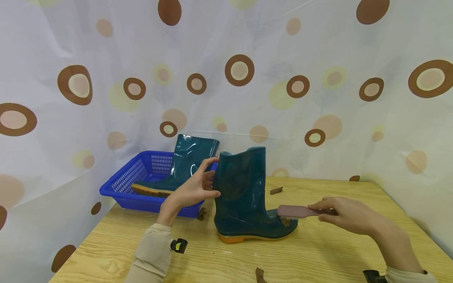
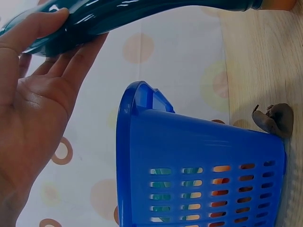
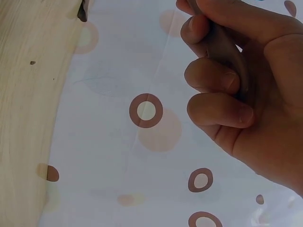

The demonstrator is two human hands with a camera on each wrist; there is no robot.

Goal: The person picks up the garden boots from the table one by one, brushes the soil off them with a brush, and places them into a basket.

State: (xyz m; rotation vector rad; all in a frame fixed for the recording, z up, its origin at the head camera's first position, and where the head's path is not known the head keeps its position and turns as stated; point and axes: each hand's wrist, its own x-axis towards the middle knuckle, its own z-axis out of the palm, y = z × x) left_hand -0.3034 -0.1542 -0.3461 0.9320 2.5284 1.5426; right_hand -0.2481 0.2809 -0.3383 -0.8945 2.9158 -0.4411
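Note:
A dark green rubber boot (image 1: 240, 196) with an orange sole stands upright on the table, toe to the right. My left hand (image 1: 194, 186) grips its shaft from the left, thumb in front; in the left wrist view the fingers (image 2: 85, 59) curl around the shaft. My right hand (image 1: 348, 214) holds a pinkish scrub brush (image 1: 293, 211) by its handle, bristles down on the boot's toe. A brown lump of dirt (image 1: 285, 222) sits on the toe under the bristles. The right wrist view shows fingers wrapped around the brush handle (image 3: 227, 56).
A blue plastic basket (image 1: 124, 200) at the back left holds a second green boot (image 1: 192, 157). Brown scraps lie on the wooden table (image 1: 198, 255): one by the basket (image 1: 201, 213), one behind the boot (image 1: 276, 190), one at the front edge (image 1: 260, 275). A dotted curtain stands behind.

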